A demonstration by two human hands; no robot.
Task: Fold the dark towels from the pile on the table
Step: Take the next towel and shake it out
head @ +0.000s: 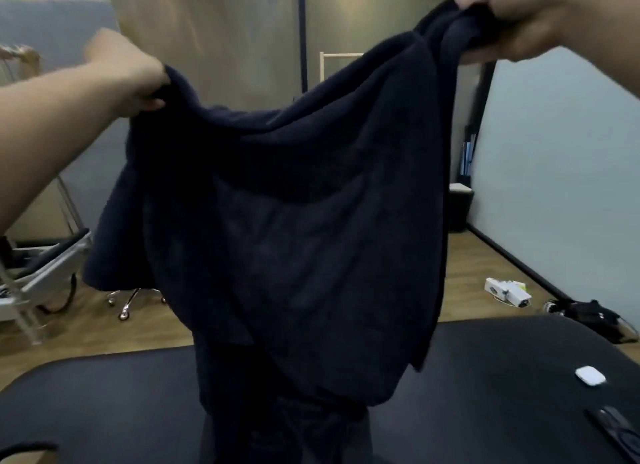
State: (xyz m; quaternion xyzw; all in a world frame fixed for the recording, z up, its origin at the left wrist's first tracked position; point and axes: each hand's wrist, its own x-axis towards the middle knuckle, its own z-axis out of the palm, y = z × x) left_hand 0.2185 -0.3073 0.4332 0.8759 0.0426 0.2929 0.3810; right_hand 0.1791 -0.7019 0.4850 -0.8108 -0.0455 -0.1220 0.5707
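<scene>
A dark navy towel (294,221) hangs in the air above the black table (104,411), spread between both hands and sagging in the middle. My left hand (135,72) grips its upper left corner. My right hand (512,16), held higher, grips the bunched upper right corner. The towel's lower edge hangs down to a heap of more dark cloth (287,429) lying on the table's middle; where one ends and the other begins is hard to tell.
A small white case (590,376) and a dark flat device (616,429) lie on the table's right side. Beyond the table, on the wooden floor, are a white box (507,290), a black bag (595,316), a wheeled chair base (135,301) and a metal frame (45,273).
</scene>
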